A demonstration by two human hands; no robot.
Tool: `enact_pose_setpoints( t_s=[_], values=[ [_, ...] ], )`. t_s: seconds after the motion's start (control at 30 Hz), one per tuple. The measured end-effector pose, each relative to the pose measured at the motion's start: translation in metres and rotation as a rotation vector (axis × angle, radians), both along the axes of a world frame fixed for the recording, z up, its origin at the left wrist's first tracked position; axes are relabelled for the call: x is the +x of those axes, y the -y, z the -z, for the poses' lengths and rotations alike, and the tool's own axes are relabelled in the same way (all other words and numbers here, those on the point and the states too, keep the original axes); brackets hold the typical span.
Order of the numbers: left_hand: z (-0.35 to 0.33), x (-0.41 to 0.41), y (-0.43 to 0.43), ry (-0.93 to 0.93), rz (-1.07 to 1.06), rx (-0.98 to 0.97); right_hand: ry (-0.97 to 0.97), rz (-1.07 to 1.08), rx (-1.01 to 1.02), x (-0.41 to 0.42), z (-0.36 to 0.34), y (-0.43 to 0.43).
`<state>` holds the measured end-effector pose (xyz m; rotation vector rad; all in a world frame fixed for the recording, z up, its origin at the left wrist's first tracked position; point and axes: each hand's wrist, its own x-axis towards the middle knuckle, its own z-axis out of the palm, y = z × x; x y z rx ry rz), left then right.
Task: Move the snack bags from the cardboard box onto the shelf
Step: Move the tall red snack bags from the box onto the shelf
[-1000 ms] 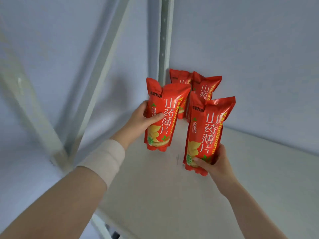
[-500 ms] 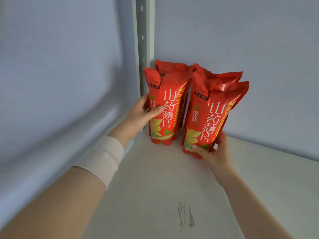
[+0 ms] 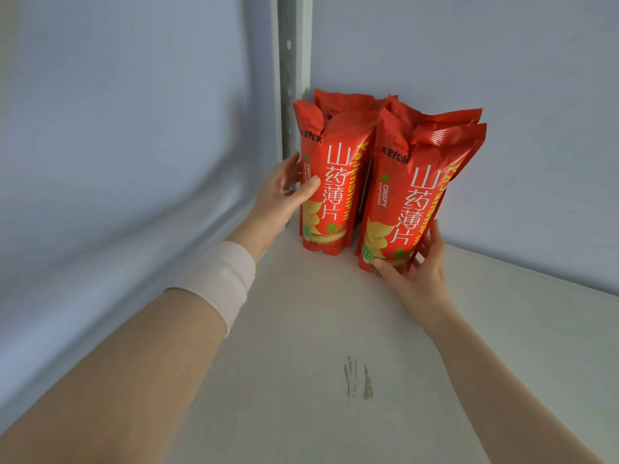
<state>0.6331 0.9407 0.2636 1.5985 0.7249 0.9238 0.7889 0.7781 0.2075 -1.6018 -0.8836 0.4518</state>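
Several red snack bags stand upright in the back corner of the white shelf. My left hand grips the front left bag at its left side, thumb across the front. The front right bag is held near its bottom by my right hand, fingers behind and thumb in front. Both front bags rest on the shelf board. Two more bags stand behind them against the wall, mostly hidden. The cardboard box is out of view.
A perforated grey shelf upright runs up the corner just left of the bags. Pale walls close the shelf at the back and left. A dark scuff mark is on the board. A beige band wraps my left wrist.
Both hands carried their bags back toward the corner and set them down in front of the two bags there. The camera view moved closer.
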Motion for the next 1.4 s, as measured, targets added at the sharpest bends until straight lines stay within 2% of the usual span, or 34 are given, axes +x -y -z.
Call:
enact_pose_setpoints(
  t_s=[0.07,0.17,0.27,0.37,0.43,0.53,0.6,0.67,0.73,0.77,0.97,1.07,1.2,1.3,1.4],
  values=[
    [-0.001,-0.006,0.016,-0.019,-0.150,-0.013,0.030,0.059,-0.063,-0.004,-0.002,0.013],
    [-0.004,-0.027,0.060,-0.198,-0.366,0.121,0.206,0.097,-0.189,-0.020,-0.011,0.050],
    [-0.007,-0.062,0.129,-0.489,-0.399,0.384,0.489,-0.049,-0.321,-0.047,-0.018,0.101],
    [-0.009,-0.102,0.209,-0.894,-0.407,0.646,0.768,-0.239,-0.423,-0.083,-0.024,0.151],
    [-0.008,-0.131,0.264,-1.124,-0.396,0.755,0.908,-0.324,-0.446,-0.111,-0.028,0.183],
    [-0.004,-0.182,0.338,-1.364,-0.389,0.791,1.054,-0.446,-0.438,-0.162,-0.034,0.227],
    [0.000,-0.224,0.380,-1.466,-0.382,0.764,1.152,-0.514,-0.427,-0.201,-0.040,0.254],
    [0.004,-0.269,0.421,-1.564,-0.416,0.818,1.250,-0.573,-0.389,-0.241,-0.044,0.278],
    [0.008,-0.317,0.464,-1.638,-0.463,0.781,1.315,-0.640,-0.355,-0.283,-0.044,0.306],
    [0.011,-0.341,0.487,-1.676,-0.473,0.702,1.344,-0.676,-0.338,-0.304,-0.042,0.320],
    [0.045,-0.480,0.632,-1.688,-0.694,0.480,1.485,-0.866,-0.239,-0.438,-0.006,0.423],
    [0.082,-0.555,0.717,-1.734,-0.641,0.215,1.456,-0.970,-0.177,-0.508,0.032,0.487],
    [0.122,-0.637,0.831,-1.725,-0.673,0.038,1.434,-1.117,-0.206,-0.582,0.085,0.572],
    [0.153,-0.684,0.899,-1.700,-0.712,-0.143,1.484,-1.255,-0.303,-0.622,0.115,0.628],
    [0.177,-0.714,0.950,-1.607,-0.790,-0.299,1.509,-1.379,-0.389,-0.652,0.146,0.669]
  ],
)
